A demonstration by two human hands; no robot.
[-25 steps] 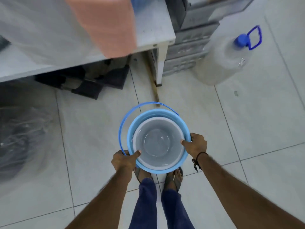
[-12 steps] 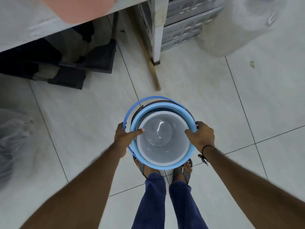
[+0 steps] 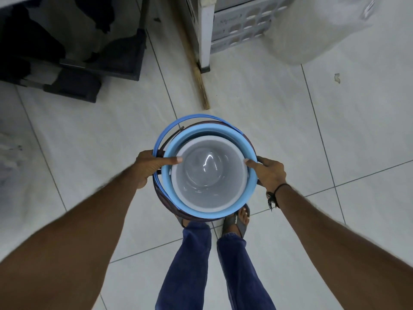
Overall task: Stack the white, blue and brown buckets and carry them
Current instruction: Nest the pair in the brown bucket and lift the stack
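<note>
The white bucket (image 3: 210, 175) sits nested inside the blue bucket (image 3: 250, 175), and both sit in the brown bucket (image 3: 178, 211), whose dark rim shows at the left, bottom and far edge. A blue handle (image 3: 169, 130) arcs round the far left side. My left hand (image 3: 149, 166) grips the stack's left rim, thumb lying over the white rim. On the opposite side my right hand (image 3: 268, 171) holds the right rim the same way. The stack is straight below me, above my feet.
A white table leg (image 3: 204, 41) and a wooden stick (image 3: 199, 79) stand ahead. Grey plastic drawers (image 3: 241, 25) and a large translucent jug (image 3: 312, 30) are at the upper right. Dark boxes (image 3: 73, 70) lie under the table at the upper left. Tiled floor lies all around.
The brown bucket's rim has come into view around the blue one. My view has tipped down and closer to the stack; both hands keep their grip on the rims.
</note>
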